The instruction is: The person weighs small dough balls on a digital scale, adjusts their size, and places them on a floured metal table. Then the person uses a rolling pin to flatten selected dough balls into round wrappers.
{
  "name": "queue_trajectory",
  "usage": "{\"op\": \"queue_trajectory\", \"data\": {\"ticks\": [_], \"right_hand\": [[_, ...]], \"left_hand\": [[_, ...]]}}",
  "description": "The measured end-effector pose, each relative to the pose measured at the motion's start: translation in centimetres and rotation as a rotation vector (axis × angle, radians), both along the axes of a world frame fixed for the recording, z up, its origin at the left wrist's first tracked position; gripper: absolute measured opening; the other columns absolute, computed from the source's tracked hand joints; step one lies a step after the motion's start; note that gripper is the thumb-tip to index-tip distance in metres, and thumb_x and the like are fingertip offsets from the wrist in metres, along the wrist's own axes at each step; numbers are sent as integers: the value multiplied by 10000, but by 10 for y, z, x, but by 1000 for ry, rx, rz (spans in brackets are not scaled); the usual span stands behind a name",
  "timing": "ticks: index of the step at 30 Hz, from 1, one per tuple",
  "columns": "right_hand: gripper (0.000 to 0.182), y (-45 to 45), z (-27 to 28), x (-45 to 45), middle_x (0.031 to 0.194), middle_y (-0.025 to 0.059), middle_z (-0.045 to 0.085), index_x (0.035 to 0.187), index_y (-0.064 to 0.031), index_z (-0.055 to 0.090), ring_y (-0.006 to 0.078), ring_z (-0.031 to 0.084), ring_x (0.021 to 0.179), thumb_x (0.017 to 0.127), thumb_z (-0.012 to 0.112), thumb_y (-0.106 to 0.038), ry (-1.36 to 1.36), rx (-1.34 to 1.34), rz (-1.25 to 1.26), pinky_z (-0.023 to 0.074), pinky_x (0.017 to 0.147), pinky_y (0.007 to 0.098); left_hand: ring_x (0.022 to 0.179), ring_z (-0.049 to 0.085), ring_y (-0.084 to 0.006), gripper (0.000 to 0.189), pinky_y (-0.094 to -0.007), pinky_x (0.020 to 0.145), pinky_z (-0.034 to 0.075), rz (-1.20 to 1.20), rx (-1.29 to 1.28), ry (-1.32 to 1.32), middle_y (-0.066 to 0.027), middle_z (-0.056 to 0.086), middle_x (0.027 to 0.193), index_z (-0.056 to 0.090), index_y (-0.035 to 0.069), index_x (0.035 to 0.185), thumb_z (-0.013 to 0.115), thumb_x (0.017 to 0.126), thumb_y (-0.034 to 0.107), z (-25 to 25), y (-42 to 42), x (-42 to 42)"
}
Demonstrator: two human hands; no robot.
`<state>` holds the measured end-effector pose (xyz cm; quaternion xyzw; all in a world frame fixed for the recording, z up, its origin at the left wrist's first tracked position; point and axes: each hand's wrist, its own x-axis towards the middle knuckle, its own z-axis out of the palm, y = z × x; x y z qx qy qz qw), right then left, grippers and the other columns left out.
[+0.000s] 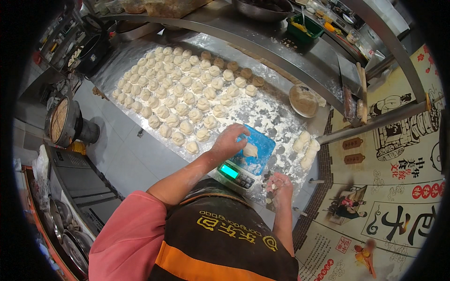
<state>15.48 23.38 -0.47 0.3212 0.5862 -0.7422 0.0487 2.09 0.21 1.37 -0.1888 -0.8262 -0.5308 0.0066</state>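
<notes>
My left hand (232, 140) is over the blue tray of a digital kitchen scale (269, 144), its fingers bent just beside a piece of dough (250, 150) on the tray. Whether the fingertips touch that piece is not clear. The scale's display is lit green. To the right of the scale, low over the floured steel table (281, 156), my right hand (280, 182) has its fingers curled around a small bit of dough (274, 186). Many dough balls (189, 98) stand in rows on the table's left part. Thick dough pieces (310, 154) lie near the right end.
A round bowl with brownish contents (303, 100) stands near the table's far right corner. A steel shelf (267, 56) runs above the far edge, bearing a metal bowl (263, 8) and a green plastic container (305, 28). A metal post (348, 128) crosses at the right.
</notes>
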Motion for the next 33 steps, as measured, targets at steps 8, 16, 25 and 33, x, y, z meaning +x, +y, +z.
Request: {"op": "queue_trajectory", "data": {"ticks": [8, 16, 25, 33], "right_hand": [[166, 0, -5, 1, 728, 61, 574, 1003, -6, 567, 176, 578, 623, 912, 563, -145, -14, -51, -34, 479, 504, 298], [196, -4, -5, 8, 737, 78, 595, 1042, 16, 573, 154, 581, 651, 881, 532, -87, -47, -10, -2, 507, 544, 281], [189, -6, -8, 7, 758, 81, 602, 1048, 6, 570, 154, 583, 662, 899, 522, -99, -48, 14, 11, 505, 547, 279], [190, -8, -6, 5, 762, 82, 601, 1054, 8, 568, 168, 589, 664, 915, 526, -115, -112, 44, -2, 488, 541, 279]], "left_hand": [[1051, 530, -330, 220, -402, 929, 424, -26, -29, -20, -143, 581, 1036, 605, 60, 986, 587, 774, 115, -1, 0, 0], [1068, 535, -319, 265, -389, 940, 428, -71, -102, -35, -135, 585, 1076, 613, 62, 1039, 622, 780, 117, -2, 5, -3], [1073, 538, -331, 361, -408, 929, 429, -134, -193, 25, -150, 599, 1084, 606, 58, 1097, 673, 766, 187, -16, 15, -9], [935, 554, -352, 360, -466, 831, 446, -361, -561, 226, -156, 578, 937, 604, 49, 969, 705, 668, 220, -31, 39, -11]]}}
